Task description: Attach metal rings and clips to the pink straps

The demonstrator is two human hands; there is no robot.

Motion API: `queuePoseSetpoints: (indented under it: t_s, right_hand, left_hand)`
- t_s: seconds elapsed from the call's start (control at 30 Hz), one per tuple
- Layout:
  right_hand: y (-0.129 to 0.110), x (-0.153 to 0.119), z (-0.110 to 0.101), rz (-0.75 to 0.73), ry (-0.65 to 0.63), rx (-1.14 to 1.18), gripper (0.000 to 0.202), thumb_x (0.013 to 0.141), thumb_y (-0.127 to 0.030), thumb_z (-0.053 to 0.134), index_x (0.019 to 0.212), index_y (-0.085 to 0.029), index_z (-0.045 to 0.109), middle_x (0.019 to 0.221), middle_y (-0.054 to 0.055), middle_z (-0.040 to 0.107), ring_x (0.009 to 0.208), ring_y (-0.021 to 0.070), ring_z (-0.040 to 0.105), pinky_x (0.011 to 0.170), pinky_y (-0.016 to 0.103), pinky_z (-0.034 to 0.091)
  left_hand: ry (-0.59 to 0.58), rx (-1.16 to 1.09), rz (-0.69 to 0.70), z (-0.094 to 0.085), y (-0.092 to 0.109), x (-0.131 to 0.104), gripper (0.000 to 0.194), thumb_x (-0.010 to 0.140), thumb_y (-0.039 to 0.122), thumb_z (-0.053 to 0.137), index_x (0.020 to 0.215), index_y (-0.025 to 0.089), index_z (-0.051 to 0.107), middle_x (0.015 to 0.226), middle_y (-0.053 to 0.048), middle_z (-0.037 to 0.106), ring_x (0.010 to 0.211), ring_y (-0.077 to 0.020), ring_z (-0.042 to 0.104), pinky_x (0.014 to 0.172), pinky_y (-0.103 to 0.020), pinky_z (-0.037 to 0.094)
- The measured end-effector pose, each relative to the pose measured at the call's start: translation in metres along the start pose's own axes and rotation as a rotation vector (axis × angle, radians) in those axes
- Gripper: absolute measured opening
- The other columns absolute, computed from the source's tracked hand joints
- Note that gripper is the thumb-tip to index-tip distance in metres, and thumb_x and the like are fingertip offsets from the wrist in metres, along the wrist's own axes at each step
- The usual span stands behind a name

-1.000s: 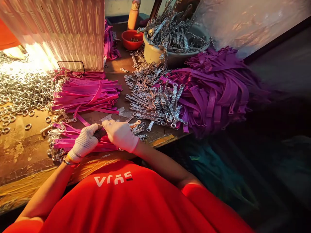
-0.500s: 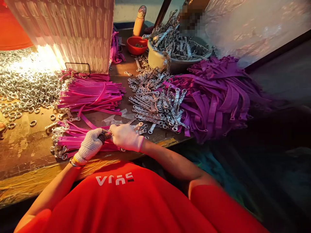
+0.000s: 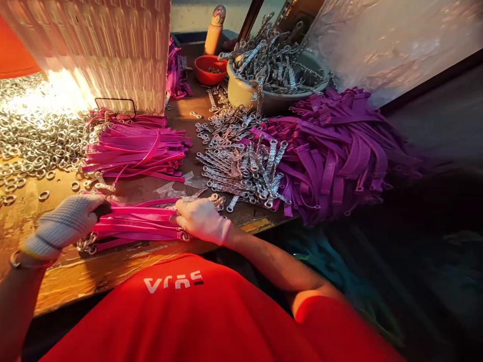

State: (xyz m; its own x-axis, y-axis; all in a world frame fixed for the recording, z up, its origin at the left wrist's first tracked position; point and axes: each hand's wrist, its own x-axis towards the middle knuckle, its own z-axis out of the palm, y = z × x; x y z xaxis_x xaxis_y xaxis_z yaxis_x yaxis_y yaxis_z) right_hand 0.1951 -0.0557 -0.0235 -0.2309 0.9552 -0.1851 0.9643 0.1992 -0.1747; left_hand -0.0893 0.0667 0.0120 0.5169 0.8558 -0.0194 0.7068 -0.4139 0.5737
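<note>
A magenta strap (image 3: 141,213) stretches between my two gloved hands, above a bundle of similar straps near the table's front edge. My left hand (image 3: 68,221), in a white dotted glove with dark fingertips, is closed on the strap's left end. On its other end, the fingers of my right hand (image 3: 202,218) are pinched together, and they hide that end. Metal rings (image 3: 87,243) hang at the left ends of the bundle below. Just beyond my right hand lie silver braided links (image 3: 234,173) with looped ends.
A second strap bundle (image 3: 138,148) lies farther back, before a lit ribbed plastic panel (image 3: 124,60). Loose metal rings (image 3: 45,136) cover the left. Behind stand a red bowl (image 3: 209,75), a bottle (image 3: 214,32) and a basin (image 3: 245,93) of links. Purple straps (image 3: 335,151) are heaped right.
My left hand has moved left, away from my right hand, and the strap is now drawn out between them. The right hand has shifted slightly right and stays closed.
</note>
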Motion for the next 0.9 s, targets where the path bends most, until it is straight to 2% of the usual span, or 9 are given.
queuePoseSetpoints:
  t_s: [0.1,0.17,0.23,0.33,0.47,0.57,0.63,0.77,0.9]
  right_hand:
    - [0.025,0.008,-0.008,-0.045,0.007,0.060,0.050,0.095,-0.064,0.050,0.097,-0.019,0.072,0.096,0.011,0.072,0.091,0.0240,0.064,0.073,0.031,0.039]
    - [0.052,0.027,-0.012,0.054,0.149,0.079,0.048,0.098,-0.060,0.049,0.097,-0.018,0.073,0.098,0.011,0.071,0.096,0.0236,0.062,0.080,0.031,0.039]
    - [0.081,0.055,-0.009,0.286,0.294,0.045,0.035,0.099,-0.047,0.055,0.108,-0.017,0.070,0.106,0.013,0.070,0.102,0.0248,0.061,0.084,0.032,0.040]
    - [0.118,0.095,0.004,0.524,0.233,-0.044,0.028,0.093,-0.029,0.062,0.114,-0.013,0.068,0.112,0.019,0.068,0.102,0.0286,0.063,0.083,0.034,0.042]
    - [0.138,0.111,0.018,0.471,0.378,0.181,0.022,0.094,-0.020,0.050,0.103,-0.016,0.069,0.106,0.014,0.071,0.101,0.0264,0.064,0.087,0.035,0.045]
    - [0.123,0.091,0.012,0.289,0.678,0.527,0.022,0.095,-0.024,0.045,0.103,-0.020,0.065,0.098,0.007,0.072,0.094,0.0216,0.064,0.088,0.033,0.047]
    - [0.097,0.073,0.004,0.120,0.701,0.726,0.020,0.095,-0.028,0.047,0.106,-0.022,0.063,0.092,0.002,0.070,0.084,0.0174,0.063,0.082,0.029,0.049]
    - [0.030,0.046,-0.004,-0.089,0.429,0.903,0.021,0.093,-0.031,0.055,0.109,-0.021,0.064,0.090,0.000,0.067,0.079,0.0135,0.060,0.078,0.024,0.047]
    - [-0.001,0.041,0.001,-0.133,0.148,1.068,0.028,0.086,-0.024,0.057,0.113,-0.020,0.065,0.100,0.000,0.068,0.091,0.0154,0.062,0.086,0.027,0.047]
  left_hand:
    - [0.092,0.038,0.006,0.003,-0.005,-0.013,0.028,0.081,0.038,0.059,0.096,0.023,0.078,0.089,-0.006,0.075,0.077,-0.0242,0.065,0.070,-0.033,0.049]
    - [0.160,-0.237,-0.153,0.020,0.008,-0.020,0.035,0.087,0.042,0.060,0.111,0.021,0.073,0.086,-0.005,0.072,0.064,-0.0180,0.059,0.057,-0.027,0.046]
    - [0.061,-0.706,-0.375,0.042,0.028,-0.019,0.040,0.089,0.047,0.061,0.117,0.019,0.069,0.073,-0.002,0.066,0.047,-0.0100,0.044,0.041,-0.020,0.032]
    - [-0.191,-1.300,-0.612,0.068,0.052,-0.006,0.049,0.094,0.051,0.055,0.119,0.011,0.065,0.067,-0.004,0.063,0.041,-0.0073,0.040,0.037,-0.017,0.027]
    - [-0.365,-1.598,-0.728,0.079,0.060,0.008,0.048,0.096,0.042,0.050,0.119,0.003,0.066,0.070,-0.012,0.067,0.043,-0.0109,0.049,0.037,-0.019,0.035]
    - [-0.336,-1.563,-0.679,0.083,0.060,0.006,0.039,0.087,0.022,0.061,0.122,0.005,0.066,0.075,-0.009,0.067,0.043,-0.0067,0.046,0.039,-0.016,0.033]
    - [-0.323,-1.477,-0.612,0.088,0.062,0.002,0.043,0.085,0.020,0.065,0.126,0.008,0.064,0.074,-0.006,0.065,0.044,-0.0049,0.043,0.039,-0.015,0.030]
    - [-0.297,-1.159,-0.408,0.100,0.067,0.001,0.051,0.089,0.031,0.062,0.138,0.017,0.056,0.074,-0.001,0.062,0.046,-0.0073,0.044,0.041,-0.018,0.032]
    - [-0.093,-0.780,-0.123,0.105,0.068,0.003,0.040,0.084,0.029,0.066,0.122,0.016,0.064,0.096,-0.006,0.067,0.079,-0.0156,0.059,0.068,-0.025,0.049]
